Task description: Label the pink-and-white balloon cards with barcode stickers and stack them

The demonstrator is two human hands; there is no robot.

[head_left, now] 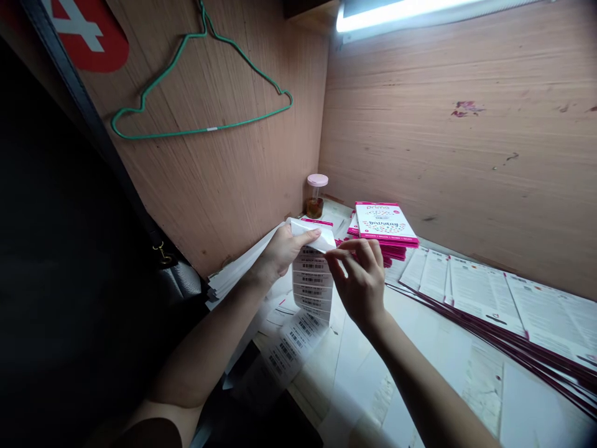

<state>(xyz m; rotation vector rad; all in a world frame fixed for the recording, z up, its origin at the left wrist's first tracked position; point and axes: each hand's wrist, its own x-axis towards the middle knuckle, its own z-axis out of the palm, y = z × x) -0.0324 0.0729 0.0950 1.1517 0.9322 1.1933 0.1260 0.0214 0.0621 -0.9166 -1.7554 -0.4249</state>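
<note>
the left hand (282,254) comes in from the lower left, firmly pinching the top of a hanging strip of barcode labels (311,280) over the paper-covered tabletop (364,367); the right hand (359,285) curls beside it, fingers (347,250) at the strip's edge, grip unclear.

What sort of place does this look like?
Probably a small labelling or packing booth: a strip of barcode labels between the left hand and right hand, a stack of pink-edged birthday booklets, and a numbered red sign on the wood-panelled wall.
</note>
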